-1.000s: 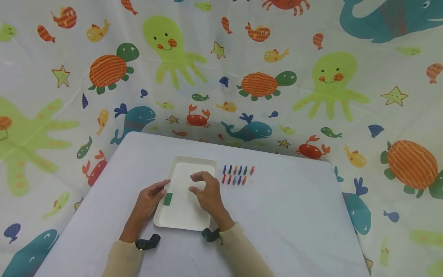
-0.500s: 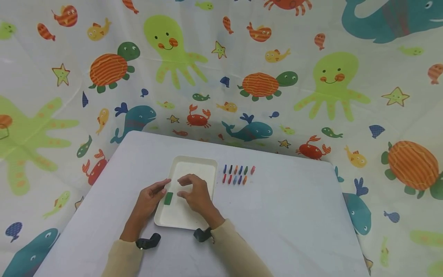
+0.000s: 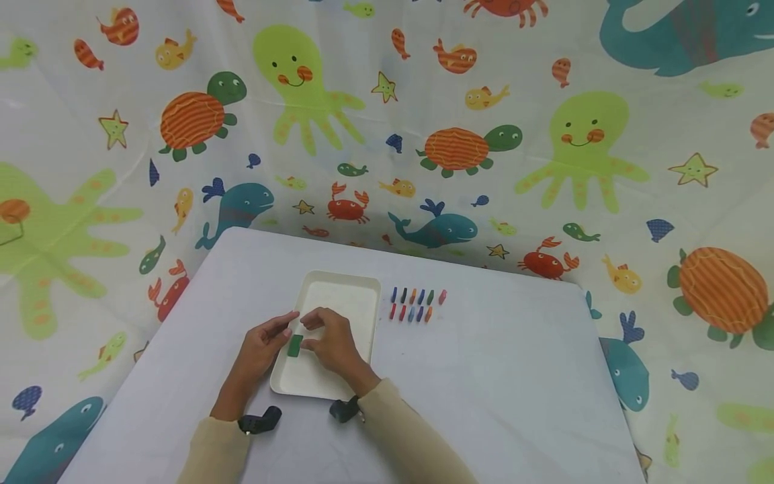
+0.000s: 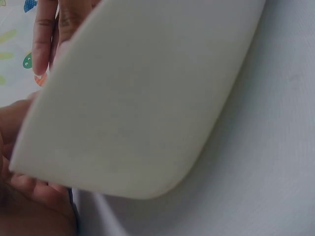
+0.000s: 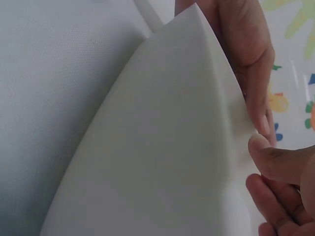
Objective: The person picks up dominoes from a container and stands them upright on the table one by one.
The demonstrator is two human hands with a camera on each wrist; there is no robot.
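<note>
A white rectangular tray (image 3: 357, 336) lies on the white-covered table. Inside it, along the left wall, is a small flat green rectangular piece (image 3: 294, 346). My left hand (image 3: 256, 349) stays at the tray's left side, index fingertip and thumb right at the rim, fingers loosely bent. Over the tray's left half, my right hand (image 3: 332, 343) has its fingers and thumb curved apart with nothing between them; its thumb tip is close beside the green piece. The tray's plain white wall (image 4: 128, 108) fills much of the left wrist view, and hides part of the hands.
Several short coloured crayons (image 3: 412, 304) stand in two rows right of the tray, with a pink one (image 3: 443, 296) at the back row's end. Behind the table (image 3: 514, 376) hangs a curtain (image 3: 363, 114) printed with sea animals. A dark band with a camera sits on each wrist.
My right hand has moved left across the tray to beside the green piece, its fingers drawing somewhat nearer the thumb. My left hand, the tray and the crayons have stayed put.
</note>
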